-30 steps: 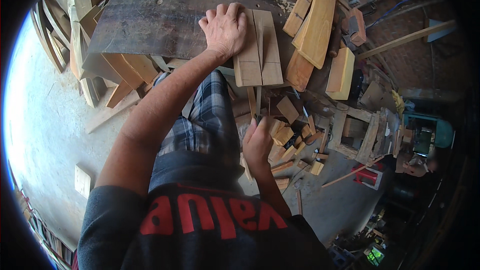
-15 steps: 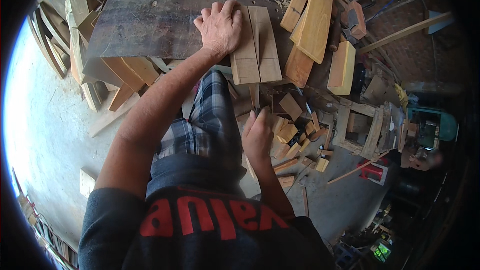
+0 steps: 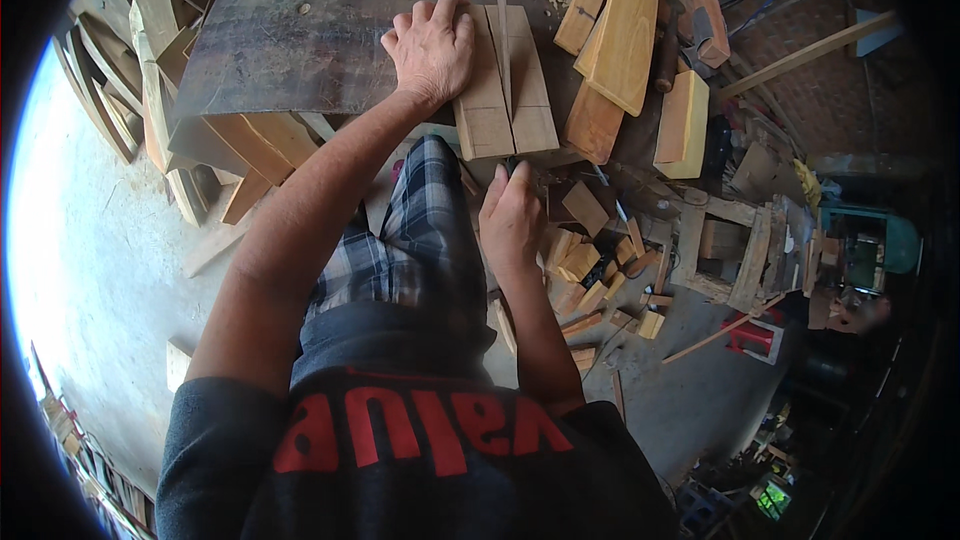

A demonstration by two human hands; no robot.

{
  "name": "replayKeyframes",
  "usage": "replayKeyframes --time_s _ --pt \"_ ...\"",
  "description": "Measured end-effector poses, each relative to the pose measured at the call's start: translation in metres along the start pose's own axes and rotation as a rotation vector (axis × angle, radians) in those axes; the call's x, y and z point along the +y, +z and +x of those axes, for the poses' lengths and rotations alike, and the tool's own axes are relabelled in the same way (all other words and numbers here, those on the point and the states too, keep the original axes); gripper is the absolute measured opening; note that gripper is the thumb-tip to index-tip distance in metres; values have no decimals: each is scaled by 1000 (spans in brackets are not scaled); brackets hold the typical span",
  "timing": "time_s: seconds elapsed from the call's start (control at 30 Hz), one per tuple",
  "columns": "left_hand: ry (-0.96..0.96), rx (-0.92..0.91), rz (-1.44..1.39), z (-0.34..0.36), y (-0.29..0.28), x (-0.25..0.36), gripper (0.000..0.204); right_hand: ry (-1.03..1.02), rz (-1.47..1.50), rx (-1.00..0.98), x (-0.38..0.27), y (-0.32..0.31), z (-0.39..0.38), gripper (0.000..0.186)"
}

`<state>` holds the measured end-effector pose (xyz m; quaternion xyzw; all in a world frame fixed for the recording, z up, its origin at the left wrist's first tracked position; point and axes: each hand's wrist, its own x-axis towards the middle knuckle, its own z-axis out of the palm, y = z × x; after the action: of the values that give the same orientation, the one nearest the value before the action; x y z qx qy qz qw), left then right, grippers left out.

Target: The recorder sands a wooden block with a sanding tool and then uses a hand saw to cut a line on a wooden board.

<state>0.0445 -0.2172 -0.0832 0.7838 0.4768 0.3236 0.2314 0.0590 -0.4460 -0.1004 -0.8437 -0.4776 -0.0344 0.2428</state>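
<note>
A thick brown wooden block (image 3: pixel 480 125) with pencil lines lies at the near edge of the dark workbench (image 3: pixel 300 50), its end jutting slightly over. My left hand (image 3: pixel 430 48) presses on the block's left side, fingers bent and thumb on top. Below the block's near end, my right hand (image 3: pixel 512 215) is wrapped around the dark handle of a handsaw. The saw's narrow blade (image 3: pixel 501 0) lies in a lengthwise slit in the block, its tip sticking out past the far end. Most of the handle is hidden in my fist.
Yellowish boards (image 3: pixel 625 40) are stacked on the bench to the right. Wood offcuts (image 3: pixel 580 260) litter the floor beside my right forearm. Curved wood pieces (image 3: pixel 165 70) lean at the left. A rough wooden frame (image 3: pixel 740 250) and a red stool (image 3: pixel 755 338) stand farther right.
My right hand has pushed the saw forward, up close to the block's near end. The blade's tip now shows beyond the far end. My left hand stays on the block.
</note>
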Motion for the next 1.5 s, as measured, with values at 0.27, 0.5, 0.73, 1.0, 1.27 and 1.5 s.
replayKeyframes --time_s 0.27,0.5,0.73,1.0,1.27,1.5 --pt "-5 -1 -20 0 2 -1 37 84 -44 -68 -1 -9 -7 20" --pt "-50 1 -16 1 0 -2 37 171 -2 -140 -7 -17 -5 22" --pt "-35 -9 -10 1 0 -1 36 53 -17 -41 0 -10 8 24" --pt "-94 102 -38 8 3 -2 33 73 81 11 -27 -34 84 22" --pt "-130 183 -131 15 3 -9 40 -222 -22 108 -14 -58 144 37" --pt "-125 175 -75 15 5 -5 41 368 -554 492 167 -158 156 42"
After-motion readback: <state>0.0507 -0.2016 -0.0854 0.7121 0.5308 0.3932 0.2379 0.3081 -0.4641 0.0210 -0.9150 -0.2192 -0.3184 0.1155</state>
